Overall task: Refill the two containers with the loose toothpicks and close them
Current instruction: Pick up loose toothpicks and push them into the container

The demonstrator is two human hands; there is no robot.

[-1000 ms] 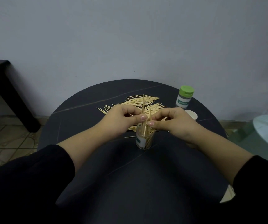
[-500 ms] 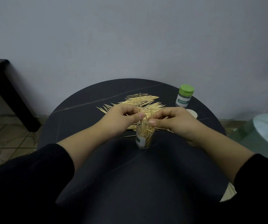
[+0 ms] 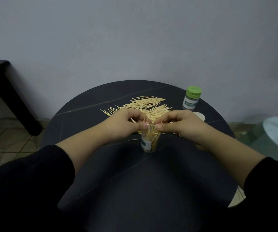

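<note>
Pale wooden toothpicks [image 3: 145, 106] lie on a matt black table [image 3: 135, 178]; the open container [image 3: 150, 143] is clear plastic.

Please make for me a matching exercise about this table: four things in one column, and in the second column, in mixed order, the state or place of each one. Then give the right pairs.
Things
1. near container
2. far container
3. cream lid
4. toothpick pile

States
A. closed, upright
B. flat, beside the right hand
C. spread loose on the table
D. open, toothpicks sticking out

Pairs: 1-D, 2-A, 3-B, 4-C
</note>
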